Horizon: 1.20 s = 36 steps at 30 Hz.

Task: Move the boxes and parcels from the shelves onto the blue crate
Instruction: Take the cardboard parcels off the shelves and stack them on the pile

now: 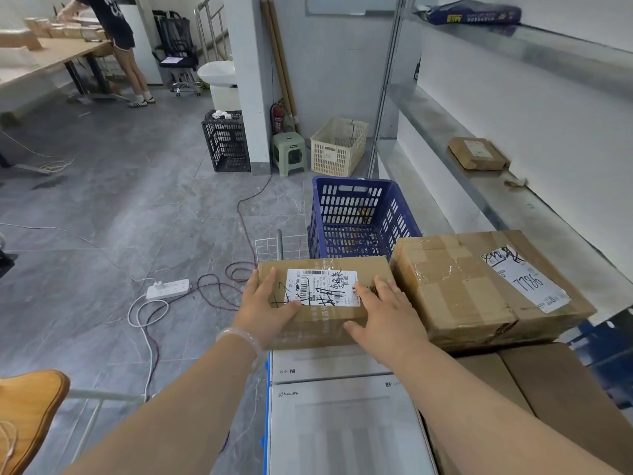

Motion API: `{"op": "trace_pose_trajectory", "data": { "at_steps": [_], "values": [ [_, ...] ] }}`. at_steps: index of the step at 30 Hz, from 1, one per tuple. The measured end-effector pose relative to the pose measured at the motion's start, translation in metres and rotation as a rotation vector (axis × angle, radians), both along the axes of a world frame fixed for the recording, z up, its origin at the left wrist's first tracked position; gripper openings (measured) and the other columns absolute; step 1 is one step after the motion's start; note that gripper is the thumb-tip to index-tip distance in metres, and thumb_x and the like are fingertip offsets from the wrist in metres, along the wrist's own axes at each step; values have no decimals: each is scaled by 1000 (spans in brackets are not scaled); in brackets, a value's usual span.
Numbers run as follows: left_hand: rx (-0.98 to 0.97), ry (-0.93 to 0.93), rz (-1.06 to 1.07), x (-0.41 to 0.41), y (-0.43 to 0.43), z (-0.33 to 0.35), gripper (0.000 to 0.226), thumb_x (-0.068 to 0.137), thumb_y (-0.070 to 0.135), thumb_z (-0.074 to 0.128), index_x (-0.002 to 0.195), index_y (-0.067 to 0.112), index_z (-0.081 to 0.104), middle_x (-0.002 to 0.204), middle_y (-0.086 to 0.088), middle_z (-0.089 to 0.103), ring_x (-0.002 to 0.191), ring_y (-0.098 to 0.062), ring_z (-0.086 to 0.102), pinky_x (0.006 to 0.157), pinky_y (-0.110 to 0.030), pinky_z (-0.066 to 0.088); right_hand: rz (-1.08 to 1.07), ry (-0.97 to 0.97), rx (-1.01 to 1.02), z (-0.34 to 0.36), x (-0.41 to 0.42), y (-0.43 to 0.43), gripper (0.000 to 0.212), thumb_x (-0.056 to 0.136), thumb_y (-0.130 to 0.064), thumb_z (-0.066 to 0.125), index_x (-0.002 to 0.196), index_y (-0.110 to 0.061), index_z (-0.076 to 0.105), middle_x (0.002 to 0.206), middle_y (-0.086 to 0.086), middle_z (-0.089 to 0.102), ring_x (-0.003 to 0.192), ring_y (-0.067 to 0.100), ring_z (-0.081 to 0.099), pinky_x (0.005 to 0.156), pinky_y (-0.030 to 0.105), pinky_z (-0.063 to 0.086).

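A small cardboard box point(325, 265) with a white shipping label lies on top of white boxes point(342, 423) in a stack right in front of me. My left hand point(265, 303) holds its left side, thumb on top near the label. My right hand point(387, 313) rests flat on its right part, fingers spread. A larger taped cardboard box point(462, 286) marked 7786 sits touching it on the right. A blue edge point(265, 406) shows under the stack. Beyond stands a blue slotted crate point(356, 214). On the metal shelf point(513, 207) lies a small brown parcel point(476, 154).
A dark blue bag point(476, 12) lies on the upper shelf. Brown cartons point(548, 389) fill the stack's right side. A power strip point(168, 288) and cables trail over the floor on the left. A green stool point(288, 152), cream basket point(337, 147) and black crate point(226, 142) stand by the pillar.
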<state>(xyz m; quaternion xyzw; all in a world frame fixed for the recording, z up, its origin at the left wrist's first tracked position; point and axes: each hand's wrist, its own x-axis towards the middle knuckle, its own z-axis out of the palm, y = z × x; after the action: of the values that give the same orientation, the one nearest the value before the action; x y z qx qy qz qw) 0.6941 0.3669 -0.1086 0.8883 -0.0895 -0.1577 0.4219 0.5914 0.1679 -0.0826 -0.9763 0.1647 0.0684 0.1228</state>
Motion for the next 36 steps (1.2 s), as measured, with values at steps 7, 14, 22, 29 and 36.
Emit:
{"op": "trace_pose_trajectory", "data": {
  "at_steps": [7, 14, 22, 29, 36],
  "values": [
    [8, 1, -11, 3, -6, 0, 83, 88, 42, 67, 154, 32, 20, 164, 7, -4, 150, -14, 8, 118, -34, 18, 16, -35, -10, -2, 2, -3, 81, 90, -60, 52, 156, -29, 16, 164, 5, 5, 150, 21, -1, 121, 35, 4],
    [17, 14, -21, 3, -10, -1, 83, 88, 43, 67, 155, 33, 18, 163, 6, -4, 150, -16, 8, 118, -37, 19, 29, -66, -14, -7, 1, -8, 79, 89, -59, 54, 154, -34, 17, 163, 6, 6, 150, 23, 1, 121, 36, 6],
    [85, -106, 4, -6, -6, -5, 82, 85, 54, 64, 153, 35, 23, 163, 8, -4, 150, -20, 5, 121, -43, 17, 72, -98, -54, -11, -4, -8, 80, 89, -60, 53, 154, -35, 14, 164, 5, 5, 150, 23, -2, 122, 38, 4],
    [264, -141, -37, -23, -8, 5, 74, 88, 61, 55, 152, 41, 24, 163, 9, -8, 150, -24, 0, 121, -44, 10, 110, -92, -72, -13, -6, -8, 84, 89, -60, 53, 155, -34, 9, 164, 7, 3, 150, 23, -3, 122, 40, 2],
    [438, -265, -61, -56, -11, 24, 74, 87, 67, 50, 151, 46, 19, 163, 8, -12, 150, -21, -6, 122, -45, 3, 194, -150, -77, -5, -32, -1, 86, 89, -61, 52, 155, -34, 6, 164, 5, 2, 151, 23, -4, 122, 39, 1]
  ]
}}
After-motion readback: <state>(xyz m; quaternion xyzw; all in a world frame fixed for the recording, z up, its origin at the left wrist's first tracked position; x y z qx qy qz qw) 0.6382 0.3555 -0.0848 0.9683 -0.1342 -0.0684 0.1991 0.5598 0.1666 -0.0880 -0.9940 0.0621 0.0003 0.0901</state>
